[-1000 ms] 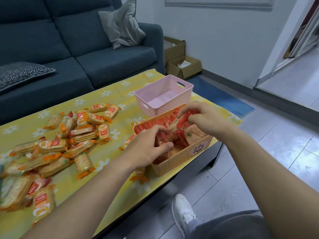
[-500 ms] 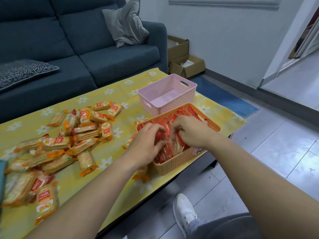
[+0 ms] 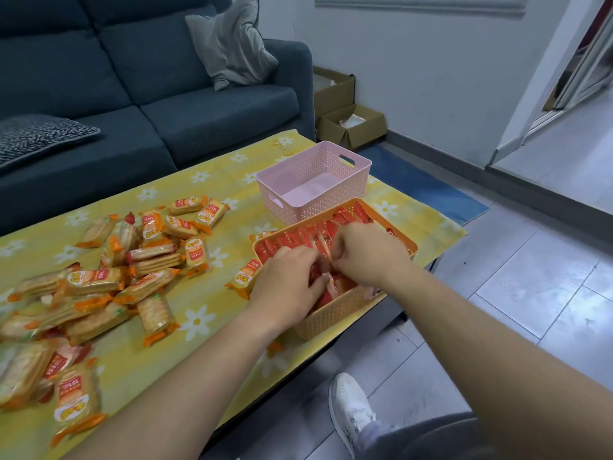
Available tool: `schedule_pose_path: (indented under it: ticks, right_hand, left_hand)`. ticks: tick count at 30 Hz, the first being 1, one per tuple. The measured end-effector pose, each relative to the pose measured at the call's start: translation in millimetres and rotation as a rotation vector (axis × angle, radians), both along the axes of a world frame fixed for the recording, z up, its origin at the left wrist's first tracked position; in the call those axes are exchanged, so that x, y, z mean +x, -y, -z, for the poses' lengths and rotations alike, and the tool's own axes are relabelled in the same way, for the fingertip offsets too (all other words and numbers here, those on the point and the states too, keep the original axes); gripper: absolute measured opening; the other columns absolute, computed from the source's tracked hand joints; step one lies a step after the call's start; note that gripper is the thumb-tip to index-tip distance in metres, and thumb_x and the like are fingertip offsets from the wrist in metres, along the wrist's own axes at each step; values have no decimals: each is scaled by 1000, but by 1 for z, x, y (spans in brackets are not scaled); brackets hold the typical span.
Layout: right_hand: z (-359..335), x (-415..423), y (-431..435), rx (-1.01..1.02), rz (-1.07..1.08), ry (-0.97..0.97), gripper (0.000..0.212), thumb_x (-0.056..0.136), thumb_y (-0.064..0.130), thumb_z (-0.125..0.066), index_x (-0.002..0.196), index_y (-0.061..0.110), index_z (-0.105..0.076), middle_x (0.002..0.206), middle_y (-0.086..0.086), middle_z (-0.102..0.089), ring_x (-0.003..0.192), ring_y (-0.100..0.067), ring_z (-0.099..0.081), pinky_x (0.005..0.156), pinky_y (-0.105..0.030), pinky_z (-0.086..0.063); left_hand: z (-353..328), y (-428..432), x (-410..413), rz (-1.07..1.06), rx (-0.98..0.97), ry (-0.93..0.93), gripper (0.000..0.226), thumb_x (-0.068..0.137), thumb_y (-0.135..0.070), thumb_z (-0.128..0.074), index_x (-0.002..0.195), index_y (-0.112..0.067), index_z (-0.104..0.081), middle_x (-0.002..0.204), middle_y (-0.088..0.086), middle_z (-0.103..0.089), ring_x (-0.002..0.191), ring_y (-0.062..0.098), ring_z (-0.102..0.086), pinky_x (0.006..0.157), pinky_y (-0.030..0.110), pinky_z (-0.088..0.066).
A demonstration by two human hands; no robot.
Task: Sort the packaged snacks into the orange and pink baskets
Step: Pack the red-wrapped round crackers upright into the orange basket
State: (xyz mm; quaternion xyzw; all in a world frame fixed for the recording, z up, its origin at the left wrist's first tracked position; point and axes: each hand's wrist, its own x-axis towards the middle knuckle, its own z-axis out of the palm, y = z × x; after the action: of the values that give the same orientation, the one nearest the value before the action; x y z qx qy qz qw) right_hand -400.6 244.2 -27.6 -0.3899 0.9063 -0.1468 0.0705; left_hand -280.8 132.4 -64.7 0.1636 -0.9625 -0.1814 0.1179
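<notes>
Nearest: a white shoe [image 3: 351, 403] on the tiled floor, just below the desk's near edge.

Both forearms reach forward over that edge into the orange basket [image 3: 335, 313], which sits at the near right corner of the desk [image 3: 205, 320], on a yellow cloth with white flowers.

Left hand [image 3: 288, 283]: over the near-left part of the basket, fingers curled down and closed on the red packets [image 3: 292, 239] inside.
Right hand [image 3: 368, 254]: over the middle of the basket, knuckles up, fingers bent and pinching red packets at the same spot. Fingertips of the two hands almost meet.

The red packets stand in rows and fill the far half of the orange basket.

One orange-wrapped packet [image 3: 245, 275] lies on the cloth just beside the basket's left wall. Further left, a loose pile of orange-wrapped cracker packets [image 3: 99, 283] spreads across the desk to the picture's left edge, some overlapping.

Pink basket [image 3: 360, 162]: just behind the orange basket, upright, its floor in plain view.

Beyond the desk: dark blue sofa [image 3: 166, 94] with a grey cushion [image 3: 235, 44] in its right corner. Right of the sofa, cardboard boxes [image 3: 351, 124] against the wall, with a blue mat [image 3: 424, 190] on the floor.
</notes>
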Motion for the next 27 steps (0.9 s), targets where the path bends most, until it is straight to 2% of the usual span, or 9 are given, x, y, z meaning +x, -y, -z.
schedule_pose_path:
  ticks: [3,6,9,12,16,18,21,24,27]
  right_hand:
    - [-12,-28,-19,-76,-4,-41,35,82,9,-58,105,33,-68,106,9,-69,100,-19,-63,81,-41,-58]
    - [-8,-39,-30,86,-118,-96,41,86,16,-62,119,39,-67,114,16,-68,108,-17,-56,91,-38,-47]
    - [-3,-41,-31,146,-150,-163,33,90,21,-64,115,41,-69,100,17,-60,100,-14,-50,85,-36,-35]
    - [-17,-48,-34,125,-132,-245,20,93,27,-65,105,42,-69,99,13,-52,104,-16,-49,86,-35,-37]
    - [-24,-53,-41,29,-139,-96,14,93,24,-63,102,35,-65,113,7,-60,108,-18,-53,87,-39,-48]
    - [-26,-52,-42,-123,-72,40,11,94,24,-61,104,28,-63,110,6,-64,102,-19,-61,84,-40,-53]
    - [-27,-46,-38,-395,74,149,7,92,24,-65,99,23,-62,97,8,-67,89,-15,-63,71,-28,-50]
    - [-25,-33,-32,-436,125,200,7,87,19,-69,91,19,-63,89,0,-69,83,-17,-65,66,-28,-50]
    - [-20,-23,-30,-367,89,252,14,81,13,-73,86,17,-60,77,0,-70,68,-13,-67,56,-28,-50]
  left_hand:
    - [-1,0,-1,28,-120,39,14,95,-43,-59,99,-35,-70,112,-18,-63,106,16,-49,93,38,-43]
    - [-2,0,-3,31,-129,53,20,95,-43,-57,100,-35,-75,115,-19,-63,105,14,-48,93,38,-43]
    - [-4,2,-3,32,-74,57,20,95,-40,-58,98,-34,-77,115,-18,-63,104,15,-49,95,39,-45]
    - [-5,4,-3,51,-70,75,19,95,-40,-59,99,-34,-76,117,-16,-62,106,15,-48,95,38,-45]
    - [-4,5,-3,64,-79,85,19,95,-40,-58,101,-34,-74,117,-15,-60,107,16,-48,96,38,-45]
    - [-6,5,-3,65,-62,88,18,95,-39,-58,100,-32,-74,116,-15,-61,107,17,-49,96,38,-45]
    - [-8,6,-2,16,80,-3,12,91,-32,-62,99,-30,-70,108,-11,-64,105,17,-56,93,41,-48]
    - [-10,3,-2,-85,295,-153,30,88,-28,-63,116,-33,-56,106,-13,-67,101,11,-64,92,41,-52]
    - [-14,-5,-5,-74,429,-184,50,92,-20,-61,135,-39,-44,115,-13,-66,94,2,-65,93,37,-52]
